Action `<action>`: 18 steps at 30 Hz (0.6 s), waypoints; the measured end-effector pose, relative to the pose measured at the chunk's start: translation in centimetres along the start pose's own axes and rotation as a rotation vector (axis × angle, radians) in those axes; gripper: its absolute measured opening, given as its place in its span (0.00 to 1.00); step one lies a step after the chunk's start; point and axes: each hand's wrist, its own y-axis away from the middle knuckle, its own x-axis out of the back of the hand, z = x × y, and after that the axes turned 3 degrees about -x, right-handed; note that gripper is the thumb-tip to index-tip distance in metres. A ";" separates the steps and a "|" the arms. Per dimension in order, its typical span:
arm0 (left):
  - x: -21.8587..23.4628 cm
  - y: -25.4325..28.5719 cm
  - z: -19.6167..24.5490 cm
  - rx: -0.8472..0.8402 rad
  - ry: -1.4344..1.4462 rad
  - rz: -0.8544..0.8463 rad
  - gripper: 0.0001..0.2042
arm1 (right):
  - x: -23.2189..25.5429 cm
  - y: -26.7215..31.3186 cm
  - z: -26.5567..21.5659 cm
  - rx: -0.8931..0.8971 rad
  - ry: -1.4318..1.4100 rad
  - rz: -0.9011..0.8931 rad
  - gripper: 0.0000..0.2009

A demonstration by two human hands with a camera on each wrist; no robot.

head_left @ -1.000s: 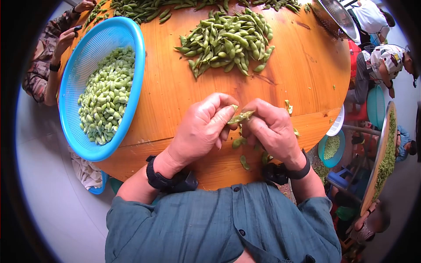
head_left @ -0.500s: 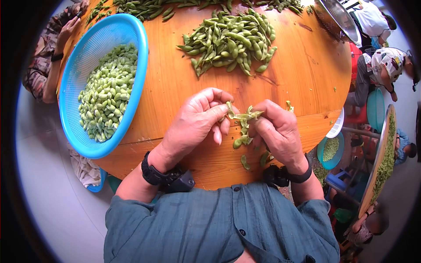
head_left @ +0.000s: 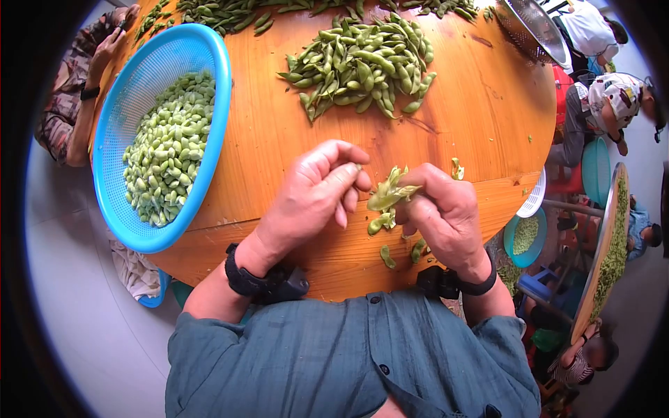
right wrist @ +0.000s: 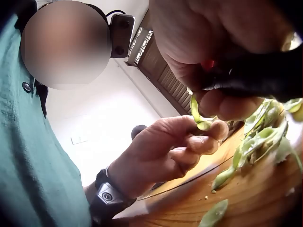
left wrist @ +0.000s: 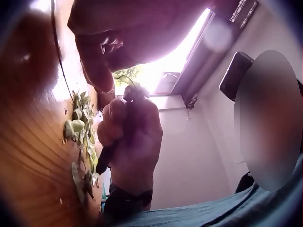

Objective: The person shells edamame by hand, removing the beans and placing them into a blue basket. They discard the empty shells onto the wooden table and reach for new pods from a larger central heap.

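Note:
At the table's near side my right hand (head_left: 442, 216) pinches a split green soybean pod (head_left: 385, 198) between thumb and curled forefinger. My left hand (head_left: 313, 202) is just left of it, thumb against forefinger, with a small green soybean at the tips. In the right wrist view the pod (right wrist: 194, 108) hangs from the right fingers, and the bean (right wrist: 204, 126) lies at the left fingertips. Emptied pod shells (head_left: 380, 223) lie on the table below the hands. A pile of whole pods (head_left: 366, 66) sits beyond them.
A blue plastic colander (head_left: 221, 132) of shelled soybeans (head_left: 171, 150) stands at left on the wooden table (head_left: 488, 125). More pods (head_left: 223, 14) lie along the far side, with a metal colander (head_left: 533, 31) at far right. Another person's arm (head_left: 90, 97) rests at the left edge.
My hands have drawn apart slightly. The pod, stretched between both hands half a second ago, now hangs open from the right hand in the head view.

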 end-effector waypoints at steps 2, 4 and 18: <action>0.7 -0.3 -0.4 -0.021 0.136 0.024 0.08 | 0.5 0.0 -0.1 -0.017 0.032 0.006 0.06; 0.3 0.0 0.2 -0.013 0.135 0.001 0.07 | 0.6 -0.1 0.0 -0.019 0.080 -0.008 0.07; -1.8 1.2 0.7 -0.412 -0.574 0.071 0.06 | -0.4 0.0 0.2 -0.103 -0.154 0.069 0.03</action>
